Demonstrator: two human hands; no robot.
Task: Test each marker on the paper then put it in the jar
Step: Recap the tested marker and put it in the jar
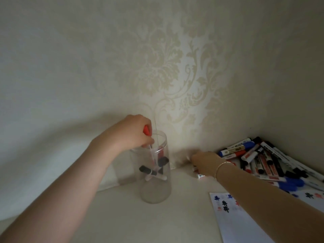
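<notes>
The left hand [130, 133] is closed around a red-capped marker [147, 131], fingers pinching its upper end so the cap sticks up past the knuckles while the white barrel points down through the mouth of the clear jar [154, 165]. The tip end is already inside the rim, so the step in hand looks like the drop: it goes best if the fingers open only once the barrel hangs close to upright and clear of the rim, letting it slide down among the markers already leaning crossed in the jar's lower half. Letting go at a slant risks the marker catching on those or tipping the tall, narrow jar, which stands free on the table [178, 216] near its back edge by the wall.

The right hand [204, 163] is curled over a marker lying at the near side of the loose pile [259, 157] in the table's back right corner; motion blur hides whether the fingers have actually closed on it, so I cannot tell if it is gripped. The paper [233, 220] with test marks in black, blue and red lies at the table's front right, under the right forearm, ready for the next marker
</notes>
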